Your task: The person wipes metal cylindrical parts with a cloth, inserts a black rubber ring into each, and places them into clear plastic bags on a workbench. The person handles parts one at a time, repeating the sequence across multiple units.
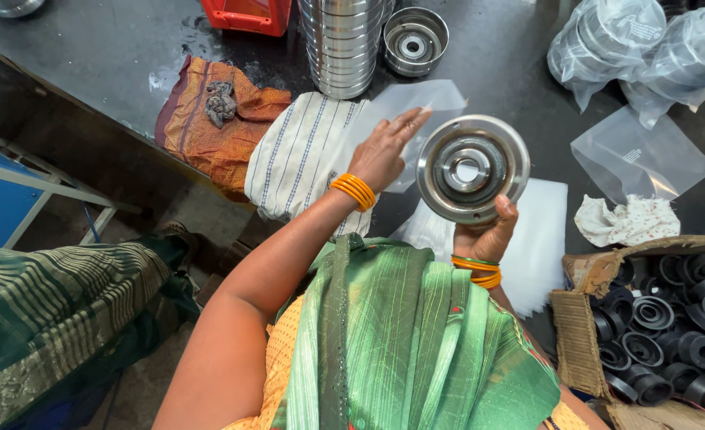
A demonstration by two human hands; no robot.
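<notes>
The right hand [488, 235] grips the metal disc [472, 167] from below (face up toward the camera); the left hand [388, 151], open and empty, hovers just left of the disc.

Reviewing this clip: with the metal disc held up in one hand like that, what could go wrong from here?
1. The right hand grips the round metal disc only at its lower rim; it could slip and drop onto the table.
2. The left hand, open over a clear plastic bag, gives the disc no support.
</notes>
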